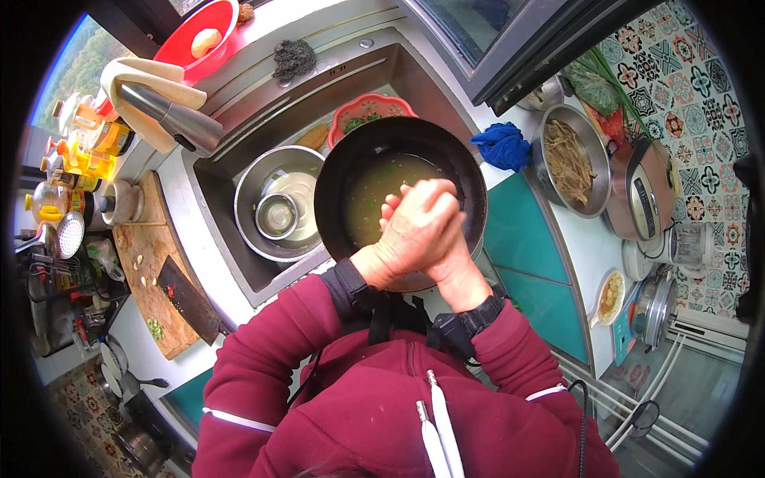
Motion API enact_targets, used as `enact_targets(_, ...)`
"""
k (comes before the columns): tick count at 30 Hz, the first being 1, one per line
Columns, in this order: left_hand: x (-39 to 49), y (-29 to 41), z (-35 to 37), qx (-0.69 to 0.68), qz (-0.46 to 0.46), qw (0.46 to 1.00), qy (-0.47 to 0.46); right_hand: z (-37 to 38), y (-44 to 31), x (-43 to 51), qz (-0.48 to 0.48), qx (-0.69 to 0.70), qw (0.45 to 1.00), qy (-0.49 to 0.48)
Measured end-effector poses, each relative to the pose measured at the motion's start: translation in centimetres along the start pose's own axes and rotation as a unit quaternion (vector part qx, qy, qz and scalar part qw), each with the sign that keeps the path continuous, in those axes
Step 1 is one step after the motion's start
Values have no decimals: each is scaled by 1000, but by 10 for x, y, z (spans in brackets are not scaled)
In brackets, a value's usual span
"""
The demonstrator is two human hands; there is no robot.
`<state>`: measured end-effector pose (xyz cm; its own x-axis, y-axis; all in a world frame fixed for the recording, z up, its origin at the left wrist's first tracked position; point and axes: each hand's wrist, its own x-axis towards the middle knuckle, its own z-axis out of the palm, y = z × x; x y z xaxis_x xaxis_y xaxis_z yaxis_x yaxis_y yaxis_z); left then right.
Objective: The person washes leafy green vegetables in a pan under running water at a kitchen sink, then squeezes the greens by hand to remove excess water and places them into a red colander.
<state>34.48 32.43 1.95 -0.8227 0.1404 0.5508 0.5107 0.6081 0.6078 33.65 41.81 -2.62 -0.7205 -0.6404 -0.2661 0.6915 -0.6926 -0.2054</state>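
My left hand (394,248) and my right hand (449,258) are clasped together above a dark wok (334,179). Their fingers wrap over each other, and whatever may lie between the palms is hidden. Cloudy yellowish liquid (373,188) with small green bits lies in the wok. The wok is at the sink's front right, its near part covered by my hands. Left of it in the sink, a steel basin (244,206) holds water and a small metal bowl (277,216). Behind the wok, a red basket (391,104) contains green leaves.
A cleaver (190,302) lies on a wooden cutting board (134,239) with garlic cloves, left of the sink (206,179). A cloth hangs over the faucet (173,116). Right are a blue cloth (502,146), a steel bowl (541,161) of brownish strips and a rice cooker (642,191). An open window frame (508,66) juts overhead.
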Motion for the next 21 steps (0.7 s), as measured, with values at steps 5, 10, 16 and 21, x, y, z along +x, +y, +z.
enact_targets(5,-3,-7,-3,43,61,997,-14,-24,-5,-17,-11,70,998,2)
enact_targets(10,-11,-4,-4,60,90,992,-70,-47,0,-22,-9,57,997,-40)
enact_targets(16,-9,-4,-6,48,96,992,-74,-54,7,-26,-11,53,993,-106)
enact_targets(21,-9,0,-4,25,98,993,-65,-60,10,-26,-16,154,971,-184)
